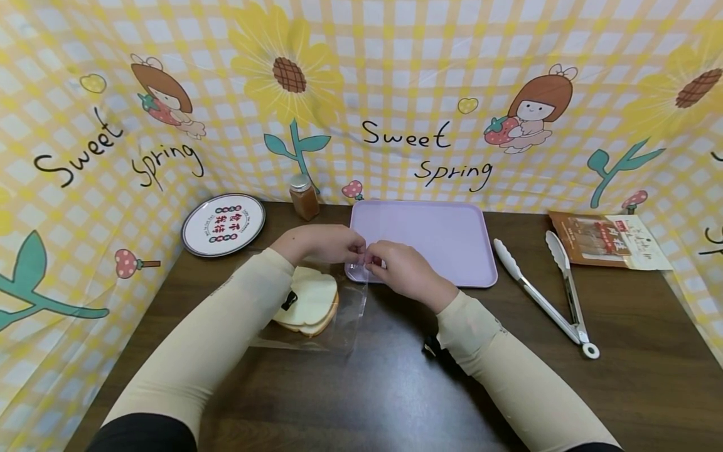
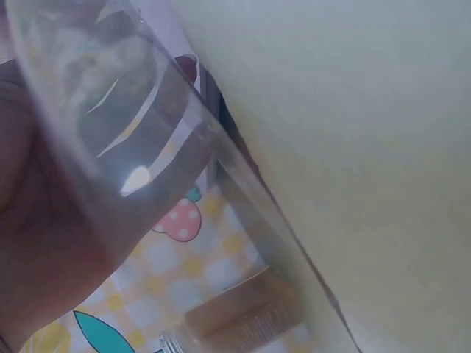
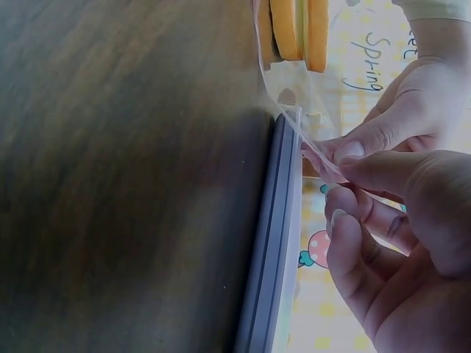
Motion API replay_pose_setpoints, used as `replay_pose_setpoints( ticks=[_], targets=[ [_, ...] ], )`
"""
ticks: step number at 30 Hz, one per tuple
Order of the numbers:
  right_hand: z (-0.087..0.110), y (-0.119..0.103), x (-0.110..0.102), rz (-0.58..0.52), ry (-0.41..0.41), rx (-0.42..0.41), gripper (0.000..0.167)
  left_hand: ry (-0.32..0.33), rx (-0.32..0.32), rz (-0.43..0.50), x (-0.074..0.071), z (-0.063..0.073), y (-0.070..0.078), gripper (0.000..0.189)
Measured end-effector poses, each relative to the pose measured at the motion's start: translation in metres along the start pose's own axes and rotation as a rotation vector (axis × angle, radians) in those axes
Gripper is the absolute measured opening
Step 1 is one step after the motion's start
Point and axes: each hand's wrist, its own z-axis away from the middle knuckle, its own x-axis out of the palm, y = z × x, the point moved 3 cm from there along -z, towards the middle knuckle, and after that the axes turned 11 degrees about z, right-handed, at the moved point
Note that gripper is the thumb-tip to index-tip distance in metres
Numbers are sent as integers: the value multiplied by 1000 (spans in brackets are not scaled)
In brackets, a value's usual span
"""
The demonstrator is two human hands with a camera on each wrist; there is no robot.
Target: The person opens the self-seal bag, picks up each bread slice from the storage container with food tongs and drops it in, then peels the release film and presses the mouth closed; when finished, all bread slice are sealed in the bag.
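A sandwich of sliced bread [image 1: 309,294] lies inside a clear plastic bag [image 1: 351,317] on the dark table, left of centre. Past its right side, my left hand [image 1: 329,243] pinches the bag's edge between thumb and fingers. My right hand [image 1: 403,270] meets it there, thumb and fingertips pinching the same film over the tray's near left corner. In the right wrist view the film [image 3: 318,151] stretches from both hands back to the bread [image 3: 300,29]. Close up in the left wrist view, shiny film [image 2: 118,125] covers part of the left hand and pale bread [image 2: 353,147] fills the right side.
A lilac tray [image 1: 435,242] lies under and behind the hands. Open tongs [image 1: 542,301] lie to its right, beside a brown and white food packet [image 1: 610,242]. At the back left are a white plate [image 1: 223,225] and a lidded jar [image 1: 305,199], before a checked cloth backdrop [image 1: 418,81].
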Motion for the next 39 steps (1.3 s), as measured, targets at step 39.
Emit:
replay_pose_setpoints(
  ticks=[39],
  targets=[
    [28,-13,5,91,-32,10,6,61,-65,31,1,-4,-12,18]
  ],
)
